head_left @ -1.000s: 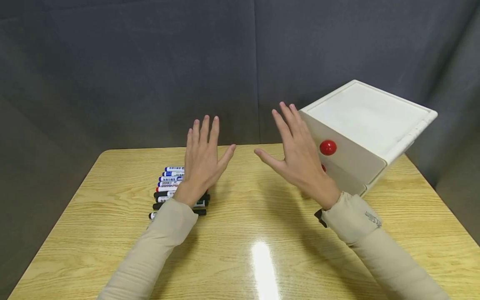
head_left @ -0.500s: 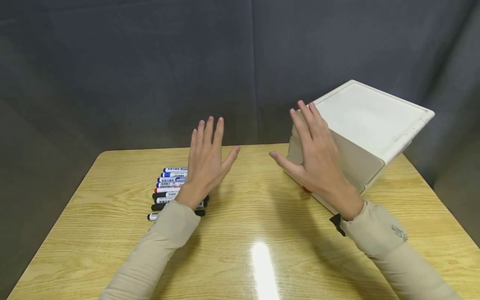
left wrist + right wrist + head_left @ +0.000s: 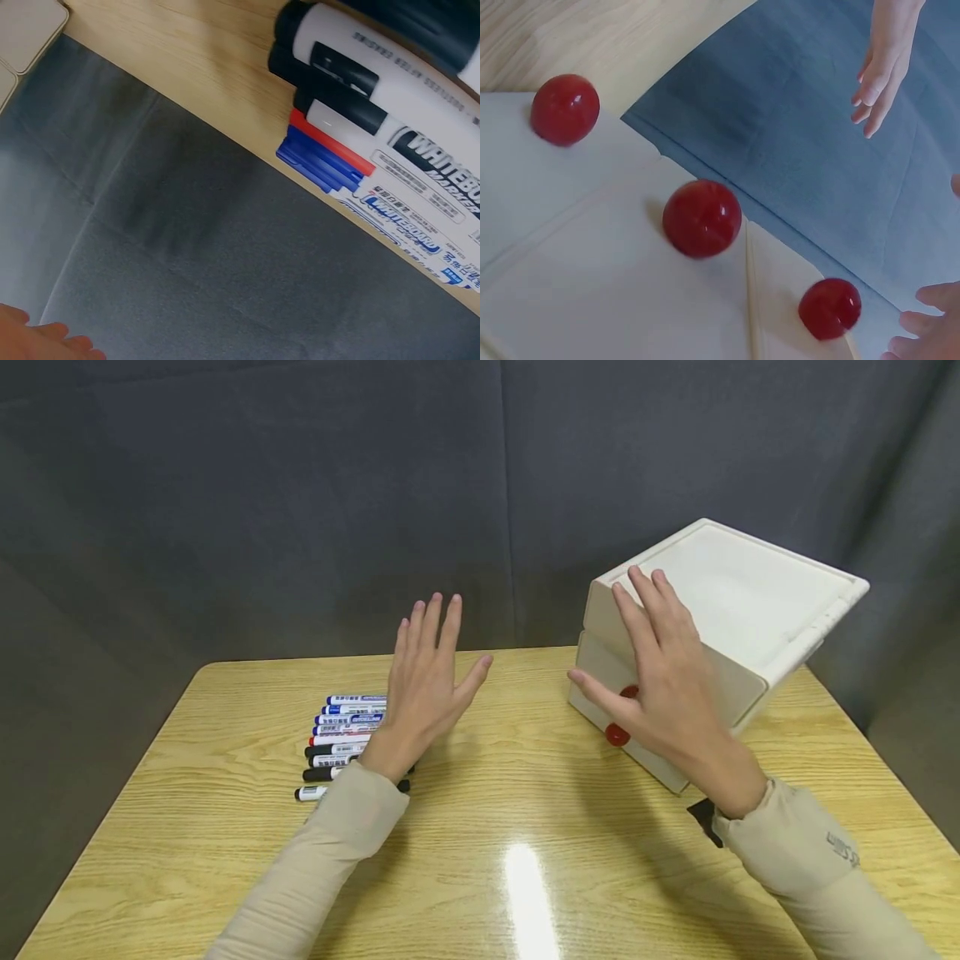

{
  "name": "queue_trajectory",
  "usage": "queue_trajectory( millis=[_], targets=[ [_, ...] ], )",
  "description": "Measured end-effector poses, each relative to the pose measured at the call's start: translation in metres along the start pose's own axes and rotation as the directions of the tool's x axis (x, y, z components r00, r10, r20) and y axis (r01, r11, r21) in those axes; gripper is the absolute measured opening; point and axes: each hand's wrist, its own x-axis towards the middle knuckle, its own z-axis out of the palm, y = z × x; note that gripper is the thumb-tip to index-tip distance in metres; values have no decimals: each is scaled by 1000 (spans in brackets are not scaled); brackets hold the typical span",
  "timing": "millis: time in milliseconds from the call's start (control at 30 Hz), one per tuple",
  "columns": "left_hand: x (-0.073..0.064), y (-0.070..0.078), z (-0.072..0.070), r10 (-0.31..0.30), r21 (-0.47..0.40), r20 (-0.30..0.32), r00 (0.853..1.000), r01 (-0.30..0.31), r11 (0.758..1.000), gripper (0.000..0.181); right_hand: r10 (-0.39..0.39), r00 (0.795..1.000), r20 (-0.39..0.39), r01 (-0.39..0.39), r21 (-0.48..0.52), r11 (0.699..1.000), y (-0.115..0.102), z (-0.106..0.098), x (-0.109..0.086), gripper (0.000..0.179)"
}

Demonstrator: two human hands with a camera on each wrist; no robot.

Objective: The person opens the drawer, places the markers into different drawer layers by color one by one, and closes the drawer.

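My left hand (image 3: 425, 702) hovers with straight fingers and a spread thumb, partly covering a row of whiteboard markers (image 3: 348, 720) on the table. In the left wrist view the markers (image 3: 409, 161) have black, red and blue caps; fingertips (image 3: 49, 341) show at the lower left. My right hand (image 3: 667, 681) is held up, fingers extended, in front of a white drawer box (image 3: 765, 589), and hides part of its front. Whether it touches the box cannot be told. Three round red knobs show on the drawer fronts in the right wrist view, the middle knob (image 3: 703, 219) among them.
A wood-grain table (image 3: 480, 860) carries the markers at left and the drawer box at right. Behind it hangs a dark grey curtain (image 3: 337, 510). Light glares off the table's front middle.
My right hand has moved right across the box front, uncovering its left edge. The left hand has shifted slightly right. Markers and box stay in place.
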Motion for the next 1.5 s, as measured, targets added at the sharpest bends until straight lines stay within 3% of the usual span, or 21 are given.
queue_trajectory(
  millis=[200, 500, 1000, 1200, 1500],
  targets=[
    [1, 5, 0, 18, -21, -13, 1000, -18, 1000, 79, 3, 999, -35, -2, 29, 1000, 0, -8, -5, 86],
    [0, 13, 1, 37, -79, -4, 999, -37, 996, 78, 11, 1000, 3, -11, -13, 1000, 3, -23, -11, 87],
    [0, 24, 4, 72, -142, -15, 997, -73, 987, 75, 40, 994, -98, -41, -11, 999, 7, -48, -17, 84],
    [1, 27, 5, 69, -164, -2, 998, -68, 984, 76, 55, 994, -95, -59, -47, 997, 15, -56, -22, 83],
    [-1, 31, 4, 79, -204, 8, 997, -75, 976, 76, 149, 987, -65, -153, -52, 987, 23, -67, -34, 91]
  ],
)
